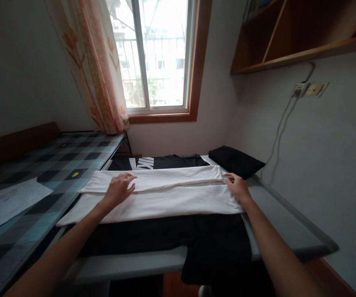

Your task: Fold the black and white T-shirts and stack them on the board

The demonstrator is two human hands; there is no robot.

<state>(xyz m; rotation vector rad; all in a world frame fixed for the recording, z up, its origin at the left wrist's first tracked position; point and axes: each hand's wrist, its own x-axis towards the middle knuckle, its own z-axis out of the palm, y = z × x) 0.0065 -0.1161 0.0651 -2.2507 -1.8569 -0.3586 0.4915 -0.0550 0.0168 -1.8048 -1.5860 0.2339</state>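
Observation:
A white garment [165,202], folded lengthwise into long strips, lies across the table in front of me. Its exact kind does not show. My left hand [121,187] is over the left part of the garment, fingers bent and apart, holding nothing. At the right end my right hand [236,185] has its fingers closed on the garment's edge. Beneath the white cloth spreads a black garment [218,239], part of which hangs over the table's front edge. Behind it, more black cloth with large white letters [145,163] is partly covered.
A folded black cloth [235,161] lies at the table's [285,214] back right, near the wall. To the left is a checked bed surface [72,161] with a paper sheet [12,201]. A shelf [289,53] overhangs at upper right; cables [279,132] hang from a socket [302,88].

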